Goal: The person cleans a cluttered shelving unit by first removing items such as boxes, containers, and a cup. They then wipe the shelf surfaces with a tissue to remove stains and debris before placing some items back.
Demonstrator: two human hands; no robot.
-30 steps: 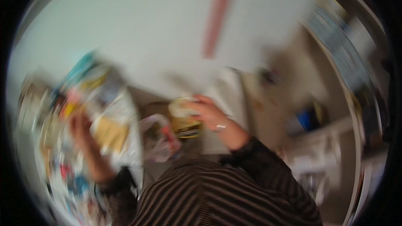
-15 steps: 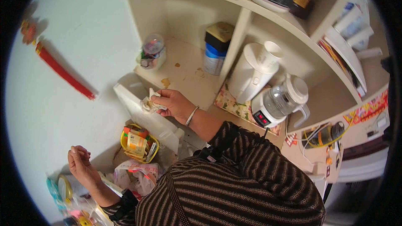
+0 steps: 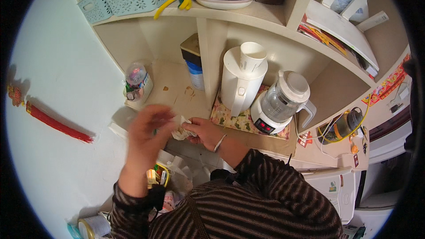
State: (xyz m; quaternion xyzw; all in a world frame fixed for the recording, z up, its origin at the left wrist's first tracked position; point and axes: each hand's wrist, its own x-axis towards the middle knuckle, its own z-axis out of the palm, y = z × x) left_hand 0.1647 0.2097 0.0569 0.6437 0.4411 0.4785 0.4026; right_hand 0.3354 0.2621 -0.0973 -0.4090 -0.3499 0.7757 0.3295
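Note:
A crumpled white tissue (image 3: 180, 131) with brownish stains is pinched in my right hand (image 3: 206, 133), which has a pale bracelet at its wrist. My left hand (image 3: 149, 135) is raised right beside the tissue. Motion smears its fingers, so I cannot tell whether they touch the tissue. Beyond both hands, brown stains (image 3: 189, 92) mark the shelf board (image 3: 170, 75) of the open compartment. At that board's left end stands a small container (image 3: 137, 82) of odds and ends. A blue canister with a black and gold lid (image 3: 194, 62) stands against the divider.
On a floral mat (image 3: 221, 114) stand a white electric kettle (image 3: 241, 79), topped by a cup (image 3: 253, 55), and a glass electric teapot (image 3: 281, 102). Yellow-handled pliers (image 3: 170, 2) overhang the upper shelf edge. Below my left arm is a yellow basket (image 3: 164, 176).
My left hand has swung up from the lower left to beside the tissue. My right hand still holds the tissue. The view has shifted, showing more of the upper shelf.

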